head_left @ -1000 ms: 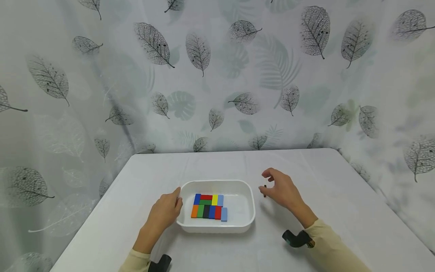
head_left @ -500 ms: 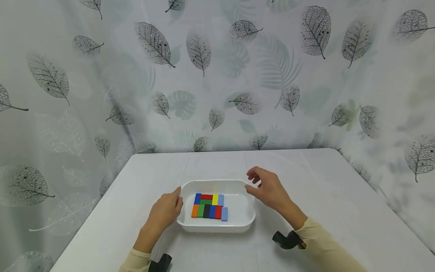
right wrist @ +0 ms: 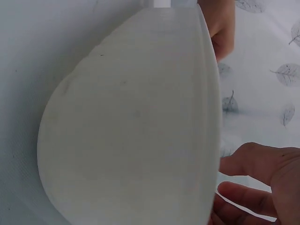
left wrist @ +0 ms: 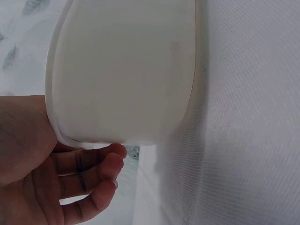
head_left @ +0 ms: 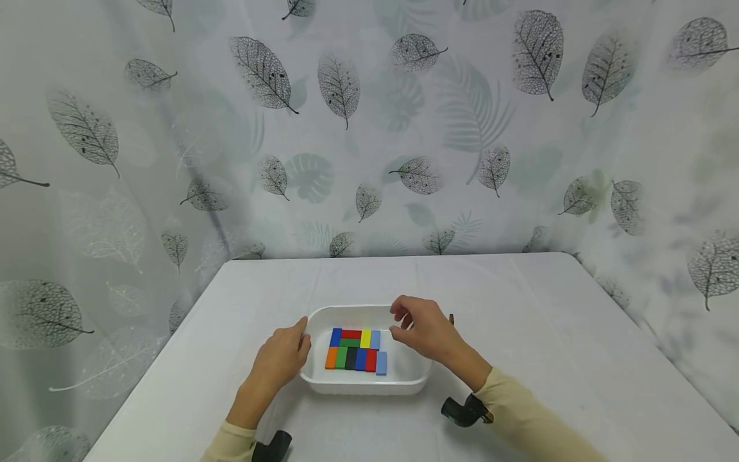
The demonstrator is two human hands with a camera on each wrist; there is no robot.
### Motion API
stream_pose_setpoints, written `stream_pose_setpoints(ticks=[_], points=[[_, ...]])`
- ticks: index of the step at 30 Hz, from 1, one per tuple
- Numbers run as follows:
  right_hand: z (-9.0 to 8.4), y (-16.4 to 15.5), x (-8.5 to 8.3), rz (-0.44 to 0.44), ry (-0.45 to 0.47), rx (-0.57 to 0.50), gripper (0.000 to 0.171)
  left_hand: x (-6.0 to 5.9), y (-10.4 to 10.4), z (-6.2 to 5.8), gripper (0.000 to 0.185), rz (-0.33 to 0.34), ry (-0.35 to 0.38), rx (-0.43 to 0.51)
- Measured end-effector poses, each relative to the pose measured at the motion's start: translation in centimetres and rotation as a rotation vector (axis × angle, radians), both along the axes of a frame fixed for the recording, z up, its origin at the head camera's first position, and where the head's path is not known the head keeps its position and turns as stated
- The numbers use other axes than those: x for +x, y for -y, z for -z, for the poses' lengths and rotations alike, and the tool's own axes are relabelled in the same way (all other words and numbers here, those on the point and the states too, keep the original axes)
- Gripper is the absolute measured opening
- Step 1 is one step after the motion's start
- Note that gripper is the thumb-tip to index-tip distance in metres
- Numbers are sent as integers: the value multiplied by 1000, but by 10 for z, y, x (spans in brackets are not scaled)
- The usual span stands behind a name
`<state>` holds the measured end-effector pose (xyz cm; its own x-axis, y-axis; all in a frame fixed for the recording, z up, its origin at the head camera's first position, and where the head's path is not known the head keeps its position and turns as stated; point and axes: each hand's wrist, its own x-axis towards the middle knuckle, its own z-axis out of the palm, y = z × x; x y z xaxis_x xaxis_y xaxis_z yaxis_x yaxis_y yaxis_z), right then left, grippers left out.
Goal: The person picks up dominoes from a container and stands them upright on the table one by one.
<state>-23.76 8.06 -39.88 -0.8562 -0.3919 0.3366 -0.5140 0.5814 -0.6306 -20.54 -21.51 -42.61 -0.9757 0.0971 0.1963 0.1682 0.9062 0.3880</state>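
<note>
A white rectangular tray (head_left: 364, 389) sits on the table, with several flat coloured blocks (head_left: 355, 360) packed into two rows in its left half. My left hand (head_left: 280, 357) grips the tray's left rim; in the left wrist view its fingers (left wrist: 91, 173) curl below the rim. Over the tray's right side is my right hand (head_left: 426, 330), thumb and fingers bent and apart with nothing seen between them. Its fingertips point toward the blocks. In the right wrist view the tray's wall (right wrist: 136, 117) hides part of that hand.
A small dark brown piece (head_left: 451, 319) shows on the table just behind the right hand. White cloth covers the table (head_left: 548, 333), and a leaf-patterned curtain (head_left: 369, 128) hangs around its back and sides. Black wrist cameras (head_left: 462, 410) sit at both forearms.
My right hand has moved left, from beside the small brown piece at the tray's right to over the tray. The left hand, tray and blocks have stayed in place.
</note>
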Motion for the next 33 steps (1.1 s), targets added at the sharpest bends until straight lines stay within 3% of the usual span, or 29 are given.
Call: stream_pose_setpoints(ticks=[12,17,20,25,28,33], points=[[11,20,-3,-77,143,142,26,0,-1,0,44,5,-11,-1],[17,26,-4,-146,124,231,14,0,-1,0,44,6,-11,-8],[21,29,-7,-239,129,328,11,0,-1,-1,44,8,-9,-10],[28,32,-11,-374,108,424,37,0,-1,-1,44,7,4,-17],[29,31,-12,-391,89,485,41,-1,-1,-2,44,4,9,-23],[28,29,-11,-318,-38,589,24,0,0,-2,44,1,6,-20]])
